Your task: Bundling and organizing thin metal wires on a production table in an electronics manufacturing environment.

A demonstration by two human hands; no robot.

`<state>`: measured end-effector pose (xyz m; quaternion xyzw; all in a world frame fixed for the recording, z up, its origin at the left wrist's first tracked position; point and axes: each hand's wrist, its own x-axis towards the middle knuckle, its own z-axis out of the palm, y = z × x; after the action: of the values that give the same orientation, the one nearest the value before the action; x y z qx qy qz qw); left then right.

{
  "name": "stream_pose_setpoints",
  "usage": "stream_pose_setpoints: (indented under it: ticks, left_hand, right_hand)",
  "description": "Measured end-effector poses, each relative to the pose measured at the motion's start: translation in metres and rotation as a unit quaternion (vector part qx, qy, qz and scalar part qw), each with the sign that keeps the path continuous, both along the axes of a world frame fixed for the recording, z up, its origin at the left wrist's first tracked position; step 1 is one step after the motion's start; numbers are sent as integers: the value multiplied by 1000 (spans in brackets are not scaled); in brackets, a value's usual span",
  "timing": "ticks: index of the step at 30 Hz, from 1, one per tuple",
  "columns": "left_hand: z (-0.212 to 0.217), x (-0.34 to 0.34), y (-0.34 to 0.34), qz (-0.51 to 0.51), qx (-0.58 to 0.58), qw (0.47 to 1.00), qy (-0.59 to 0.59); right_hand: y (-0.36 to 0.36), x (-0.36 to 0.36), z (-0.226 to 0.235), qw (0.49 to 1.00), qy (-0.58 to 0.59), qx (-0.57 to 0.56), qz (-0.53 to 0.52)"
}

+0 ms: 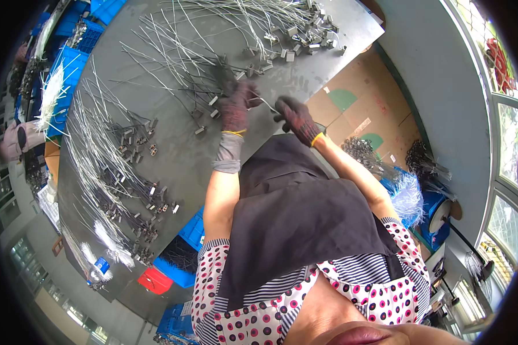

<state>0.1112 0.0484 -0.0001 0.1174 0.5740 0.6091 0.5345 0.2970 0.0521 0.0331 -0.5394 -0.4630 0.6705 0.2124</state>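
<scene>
My left hand (236, 109), in a dark red and black work glove with a grey cuff, is over the table at the edge of a heap of wires with small grey metal blocks. Its fingers curl near one end of a short pale wire (266, 103). The gloved right hand (296, 118) pinches the other end, just past the table's near edge. A dark, blurred shape (224, 75) lies directly beyond my left fingers; I cannot make out its kind. Several small metal blocks (200, 130) rest beside my left wrist, their thin wires fanning away to the far left.
The grey metal table (172, 144) carries another wire-and-block pile (106, 167) at left and more blocks (290, 56) at the far right corner. Blue crates (69, 75) line its left side. Flattened cardboard (357, 92) and wire bundles (360, 149) lie to the right. A red container (155, 280) sits below.
</scene>
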Motion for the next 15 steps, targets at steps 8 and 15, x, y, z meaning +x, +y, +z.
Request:
stream_pose_setpoints:
  ticks: [8, 15]
  left_hand:
    - [-8, 7, 2, -149, 99, 905, 387]
    - [1, -35, 9, -9, -112, 853, 509]
  right_hand:
    - [66, -66, 5, 994, -12, 107, -3]
    - [117, -57, -11, 780, -416, 461, 77]
